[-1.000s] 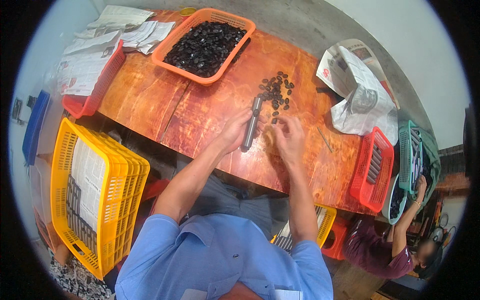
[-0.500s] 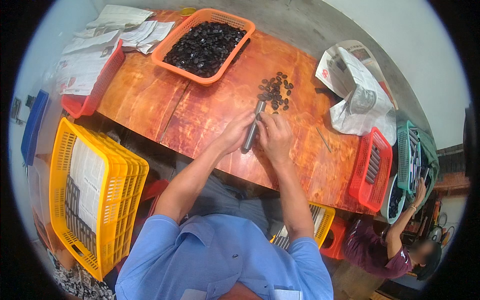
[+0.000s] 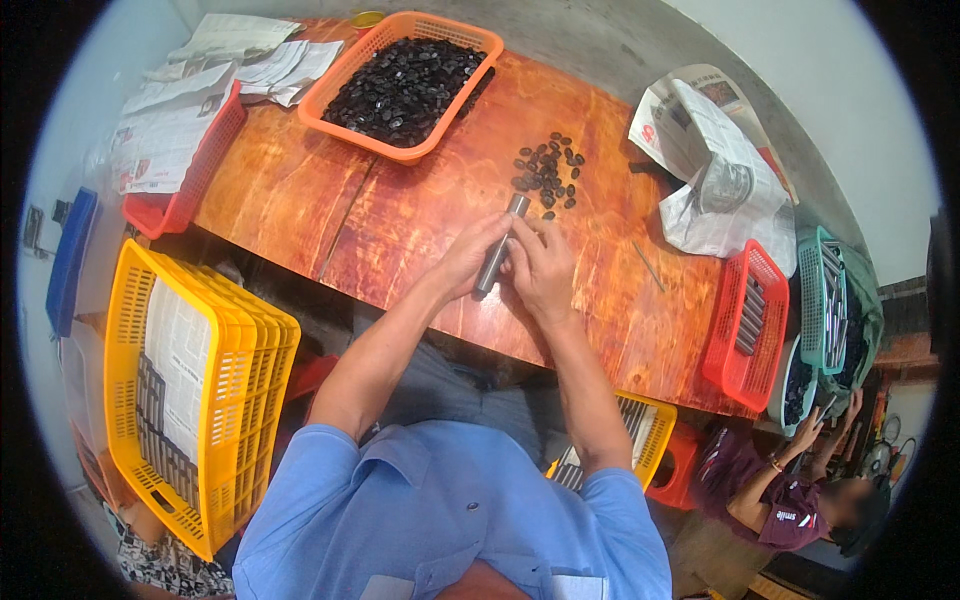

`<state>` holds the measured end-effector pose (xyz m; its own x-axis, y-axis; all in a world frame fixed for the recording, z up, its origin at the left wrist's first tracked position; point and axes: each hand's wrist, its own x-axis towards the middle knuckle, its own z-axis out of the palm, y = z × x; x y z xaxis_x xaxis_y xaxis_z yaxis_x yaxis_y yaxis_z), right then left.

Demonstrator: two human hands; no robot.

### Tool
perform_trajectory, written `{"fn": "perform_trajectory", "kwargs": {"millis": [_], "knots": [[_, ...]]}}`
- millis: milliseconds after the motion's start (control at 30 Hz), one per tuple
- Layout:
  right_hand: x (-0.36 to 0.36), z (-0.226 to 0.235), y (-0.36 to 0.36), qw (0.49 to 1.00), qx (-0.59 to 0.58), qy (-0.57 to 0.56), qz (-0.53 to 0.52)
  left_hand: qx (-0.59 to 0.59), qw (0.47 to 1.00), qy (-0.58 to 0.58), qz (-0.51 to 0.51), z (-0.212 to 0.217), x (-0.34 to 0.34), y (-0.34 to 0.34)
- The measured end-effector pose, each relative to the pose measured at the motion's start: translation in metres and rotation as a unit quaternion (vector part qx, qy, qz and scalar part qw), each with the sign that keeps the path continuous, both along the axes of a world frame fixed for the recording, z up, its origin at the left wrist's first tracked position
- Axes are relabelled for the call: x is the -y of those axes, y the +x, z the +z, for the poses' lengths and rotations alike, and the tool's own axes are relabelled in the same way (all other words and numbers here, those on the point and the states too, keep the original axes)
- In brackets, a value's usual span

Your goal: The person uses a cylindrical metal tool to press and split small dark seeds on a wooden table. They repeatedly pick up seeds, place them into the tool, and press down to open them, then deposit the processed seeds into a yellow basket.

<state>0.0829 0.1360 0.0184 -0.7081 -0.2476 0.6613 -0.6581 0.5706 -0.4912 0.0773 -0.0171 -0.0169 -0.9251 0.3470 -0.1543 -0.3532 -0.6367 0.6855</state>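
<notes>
Round grey metal-looking tube point(image 3: 493, 263) being gripped by left hand point(image 3: 474, 256) and right hand point(image 3: 543, 268) over a blotchy orange-brown wooden counter point(image 3: 425, 225), basically.

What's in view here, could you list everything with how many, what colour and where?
Slim shiny cylinder: one, grey, in the hands
Small flat oval pieces: many, black, loose beyond the cylinder
Plastic mesh basket of black pieces: one, orange, table's far side
Plastic mesh baskets: two, red, table's left and right ends
Printed paper sheets: several, whitish, table's left and right
Thin straight rod: one, greyish, right of the hands
Stacked plastic crates: several, yellow, left of table
Wooden table: one, reddish-brown, centre
Co-worker: one, maroon shirt, lower right
Short-sleeved shirt: one, blue, bottom centre
Left hand: one, bare, gripping the cylinder
Right hand: one, bare, fingers at the cylinder
</notes>
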Motion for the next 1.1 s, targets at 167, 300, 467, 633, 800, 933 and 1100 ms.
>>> {"fn": "perform_trajectory", "kwargs": {"millis": [167,300,467,633,800,933,1100], "knots": [[-0.016,-0.001,0.008,0.982,0.139,-0.123,-0.037,0.012,0.999,-0.047,-0.021,0.016,-0.003,0.006],[-0.03,-0.006,0.012,0.972,0.176,-0.146,-0.05,0.032,0.996,-0.075,-0.033,0.021,-0.007,0.007],[-0.042,-0.015,0.017,0.973,0.186,-0.119,-0.069,0.004,0.992,-0.125,-0.031,0.019,-0.013,0.008],[-0.046,-0.024,0.01,0.943,0.244,-0.209,-0.087,-0.045,0.981,-0.181,-0.051,0.017,-0.018,0.01],[-0.054,-0.035,0.004,0.905,0.305,-0.283,-0.092,-0.058,0.969,-0.23,-0.067,0.022,-0.019,0.009],[-0.057,-0.035,0.004,0.89,0.327,-0.311,-0.068,-0.066,0.957,-0.264,-0.1,0.017,-0.015,0.013],[-0.063,-0.031,0.005,0.842,0.381,-0.381,-0.018,-0.078,0.948,-0.296,-0.082,0.028,-0.018,0.024]]}}
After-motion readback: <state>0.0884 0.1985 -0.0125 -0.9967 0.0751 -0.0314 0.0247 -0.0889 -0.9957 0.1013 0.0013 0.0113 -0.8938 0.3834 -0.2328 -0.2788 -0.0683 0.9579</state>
